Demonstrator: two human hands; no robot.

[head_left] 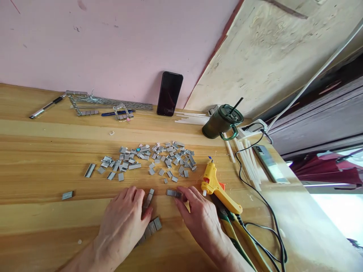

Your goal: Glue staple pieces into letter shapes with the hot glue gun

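My left hand lies palm down on the wooden table, fingers fairly flat. Its thumb presses a joined row of grey staple strips that runs out from under it to more strips below. My right hand rests beside it with fingers curled. Its fingertips touch one short staple strip. A scattered pile of small staple pieces lies just beyond both hands.
A yellow glue gun with black cord lies right of my right hand, pliers under it. Farther back: a green mug, white glue sticks, a phone against the pink wall, a staple frame, a pen.
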